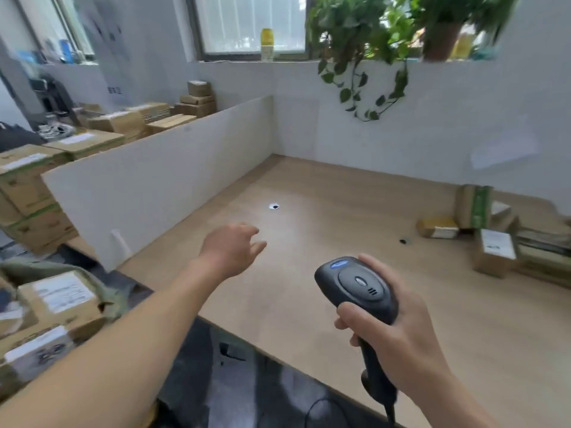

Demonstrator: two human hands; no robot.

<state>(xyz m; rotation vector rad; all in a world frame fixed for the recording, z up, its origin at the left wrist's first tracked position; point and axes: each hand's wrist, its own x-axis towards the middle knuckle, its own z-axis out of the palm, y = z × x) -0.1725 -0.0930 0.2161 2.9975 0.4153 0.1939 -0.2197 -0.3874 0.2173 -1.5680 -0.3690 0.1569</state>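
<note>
Over the near edge of the wooden table (340, 193), the right hand (401, 338) grips a black barcode scanner (358, 285) by its handle, with the fingers curled round the stem and the thumb pressed on the neck just below the head. The scanner's rounded head, which has a blue patch at its front end, points away across the table top, and the scanner is held clear above the surface rather than resting on it. Its cable (390, 412) hangs from the foot of the handle, past the table's front edge. Further in over the table, toward its left side, the left hand (231, 248) is stretched out palm down with its fingers loosely spread and slightly bent, holding nothing. Beyond that hand a small round white-rimmed hole (274, 206) sits in the table top, and a small dark spot (402, 241) lies toward the table's right side. At the table's right end stands a cluster of small cardboard parcels (494, 253), some with white labels, well apart from both hands. An upright white partition (154, 180) runs along the table's left edge, and stacked cartons (31, 186) stand on the far side of it. Off the table's near left corner lie more labelled boxes (58, 301). Above the wall behind the table, a trailing green plant (364, 44) hangs from the window sill.
</note>
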